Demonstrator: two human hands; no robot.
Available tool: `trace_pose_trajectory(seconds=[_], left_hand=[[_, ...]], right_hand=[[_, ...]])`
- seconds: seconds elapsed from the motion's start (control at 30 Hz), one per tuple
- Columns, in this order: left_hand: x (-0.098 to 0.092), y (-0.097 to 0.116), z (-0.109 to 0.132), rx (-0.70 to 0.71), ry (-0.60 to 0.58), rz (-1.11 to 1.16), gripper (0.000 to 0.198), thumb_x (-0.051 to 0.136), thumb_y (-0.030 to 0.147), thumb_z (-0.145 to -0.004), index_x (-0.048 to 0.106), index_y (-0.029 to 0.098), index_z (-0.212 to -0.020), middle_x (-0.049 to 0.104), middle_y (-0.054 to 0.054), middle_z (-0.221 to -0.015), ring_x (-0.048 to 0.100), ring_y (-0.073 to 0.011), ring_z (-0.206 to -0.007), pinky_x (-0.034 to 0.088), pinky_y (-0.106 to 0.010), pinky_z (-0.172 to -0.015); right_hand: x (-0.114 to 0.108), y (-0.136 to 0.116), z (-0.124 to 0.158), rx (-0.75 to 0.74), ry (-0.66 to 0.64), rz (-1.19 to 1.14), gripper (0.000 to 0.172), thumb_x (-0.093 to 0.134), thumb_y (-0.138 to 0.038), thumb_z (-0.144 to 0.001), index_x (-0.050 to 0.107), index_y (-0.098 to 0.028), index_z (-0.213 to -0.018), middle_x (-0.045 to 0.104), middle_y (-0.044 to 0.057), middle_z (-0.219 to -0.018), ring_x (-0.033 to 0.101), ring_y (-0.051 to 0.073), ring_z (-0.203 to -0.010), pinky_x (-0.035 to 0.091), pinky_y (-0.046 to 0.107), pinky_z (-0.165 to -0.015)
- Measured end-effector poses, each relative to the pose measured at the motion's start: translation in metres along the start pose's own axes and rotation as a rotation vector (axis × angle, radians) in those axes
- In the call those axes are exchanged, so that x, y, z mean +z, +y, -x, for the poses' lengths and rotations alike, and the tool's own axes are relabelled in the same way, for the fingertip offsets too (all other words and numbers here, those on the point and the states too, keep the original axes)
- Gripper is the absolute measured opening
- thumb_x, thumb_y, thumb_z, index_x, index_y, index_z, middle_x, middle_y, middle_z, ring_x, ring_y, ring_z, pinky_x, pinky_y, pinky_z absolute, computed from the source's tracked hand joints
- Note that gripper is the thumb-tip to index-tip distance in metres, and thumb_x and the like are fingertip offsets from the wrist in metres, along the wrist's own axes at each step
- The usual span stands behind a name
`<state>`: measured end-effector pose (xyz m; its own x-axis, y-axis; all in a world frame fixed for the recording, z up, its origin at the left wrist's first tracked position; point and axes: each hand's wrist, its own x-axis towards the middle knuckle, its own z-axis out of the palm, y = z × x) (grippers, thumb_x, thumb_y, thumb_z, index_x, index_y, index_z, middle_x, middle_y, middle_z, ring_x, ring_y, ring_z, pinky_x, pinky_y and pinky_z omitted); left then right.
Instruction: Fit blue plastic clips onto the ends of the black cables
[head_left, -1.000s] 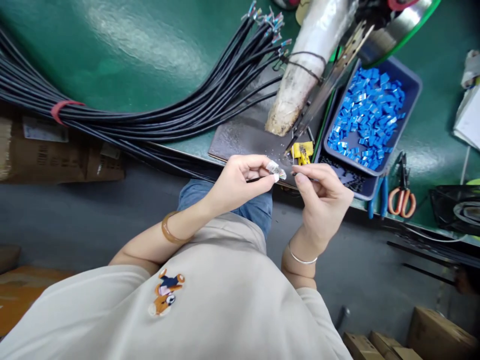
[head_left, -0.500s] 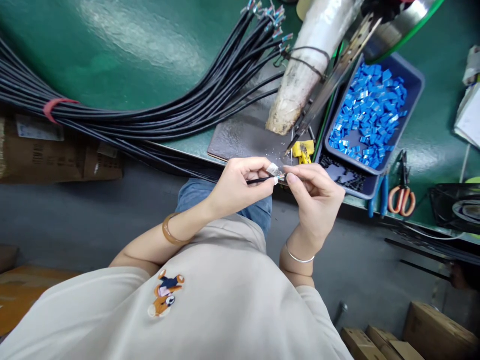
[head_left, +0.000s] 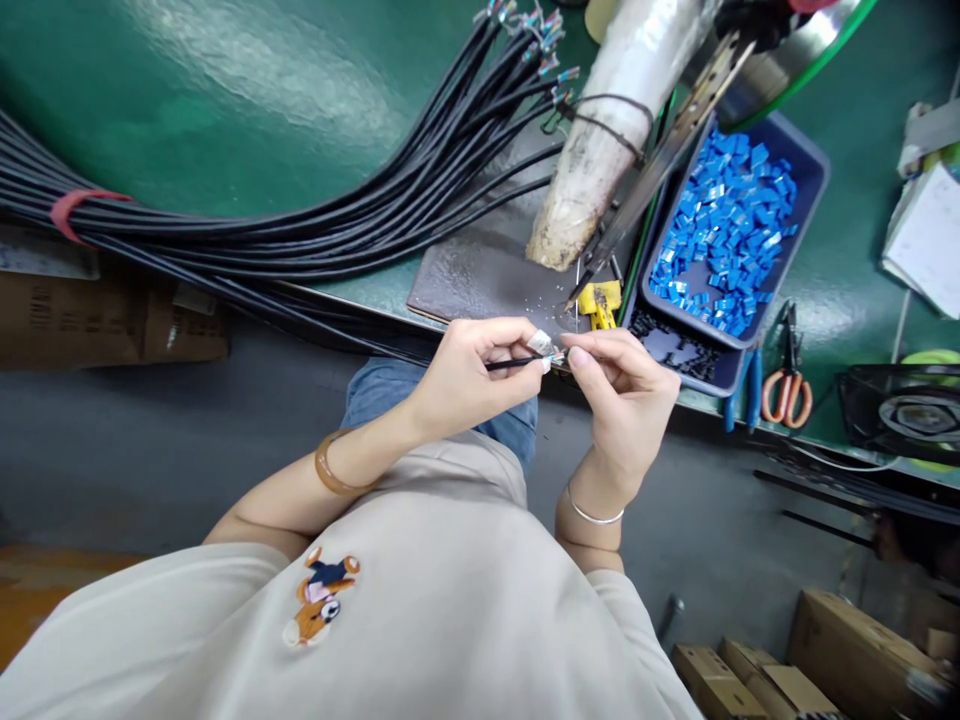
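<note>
My left hand (head_left: 480, 375) is closed round the end of a black cable (head_left: 510, 363), whose thin coloured wires stick out to the right between my hands. Thumb and fingers of my right hand (head_left: 619, 385) are pinched together at the tips of those wires. A bundle of black cables (head_left: 300, 235), tied with a red band (head_left: 71, 208), lies on the green table at the left. Just beyond my hands are a brown board (head_left: 472, 280), a yellow tool part (head_left: 601, 298) and the tip of a long metal piece.
Blue pieces (head_left: 731, 220) fill a grey bin (head_left: 814, 190) at the right, over another bin of small black parts (head_left: 675, 345). Orange-handled pliers (head_left: 786, 395) lie near the table edge. A wrapped pole (head_left: 592, 150) hangs over the board. Cardboard boxes (head_left: 855, 640) stand below.
The whole view has shifted slightly, so table items appear a little further left. My hands keep nearly the same pose at the cable end.
</note>
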<state>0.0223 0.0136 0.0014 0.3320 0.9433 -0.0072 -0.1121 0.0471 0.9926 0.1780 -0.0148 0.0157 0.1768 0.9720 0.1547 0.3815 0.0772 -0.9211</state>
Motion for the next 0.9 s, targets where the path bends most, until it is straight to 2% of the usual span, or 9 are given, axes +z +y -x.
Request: trace_pose_trajectory(seconds=[0.37,0.63,0.73,0.8,0.9], left_hand=[[-0.0012,-0.0008,0.0008,0.018,-0.012,-0.013,0.003,0.064,0.011,-0.072,0.062,0.013,-0.074,0.057,0.000,-0.068,0.051,-0.0059,-0.062,0.044,-0.012,-0.055],[-0.0017,-0.0037,0.0030,0.007,-0.024,-0.059,0.004,0.064,0.014,-0.074,0.060,0.014,-0.075,0.055,0.000,-0.068,0.050,-0.0067,-0.062,0.043,-0.013,-0.053],[-0.0023,-0.0043,0.0034,0.014,-0.028,-0.071,0.005,0.064,0.015,-0.075,0.060,0.014,-0.077,0.054,0.000,-0.069,0.050,-0.0061,-0.060,0.042,-0.013,-0.051],[-0.0032,-0.0044,0.0037,0.006,-0.035,-0.089,0.009,0.064,0.016,-0.077,0.058,0.015,-0.083,0.052,0.002,-0.067,0.045,-0.0046,-0.055,0.037,-0.012,-0.047],[-0.0053,-0.0045,0.0036,-0.005,-0.065,-0.095,0.011,0.063,0.015,-0.077,0.054,0.016,-0.083,0.049,0.004,-0.064,0.042,-0.0037,-0.052,0.035,-0.013,-0.046]], right_hand=[[-0.0010,0.0006,-0.0005,-0.004,-0.015,-0.014,0.009,0.070,-0.024,-0.081,0.076,-0.029,-0.087,0.069,0.000,-0.081,0.060,0.013,-0.075,0.043,0.027,-0.055],[-0.0034,-0.0034,0.0027,-0.016,-0.015,0.134,0.009,0.069,-0.031,-0.084,0.076,-0.028,-0.088,0.068,0.002,-0.084,0.060,0.014,-0.073,0.040,0.028,-0.051],[-0.0030,-0.0040,0.0030,-0.032,-0.005,0.176,0.009,0.068,-0.032,-0.084,0.075,-0.028,-0.088,0.067,0.002,-0.083,0.057,0.013,-0.068,0.035,0.027,-0.047],[-0.0039,-0.0045,0.0021,-0.038,-0.019,0.168,0.008,0.069,-0.031,-0.084,0.075,-0.027,-0.087,0.066,0.002,-0.083,0.054,0.011,-0.064,0.032,0.027,-0.046],[-0.0082,-0.0051,0.0000,-0.038,-0.084,0.121,0.008,0.070,-0.026,-0.082,0.074,-0.026,-0.088,0.066,0.000,-0.084,0.043,0.006,-0.054,0.030,0.026,-0.047]])
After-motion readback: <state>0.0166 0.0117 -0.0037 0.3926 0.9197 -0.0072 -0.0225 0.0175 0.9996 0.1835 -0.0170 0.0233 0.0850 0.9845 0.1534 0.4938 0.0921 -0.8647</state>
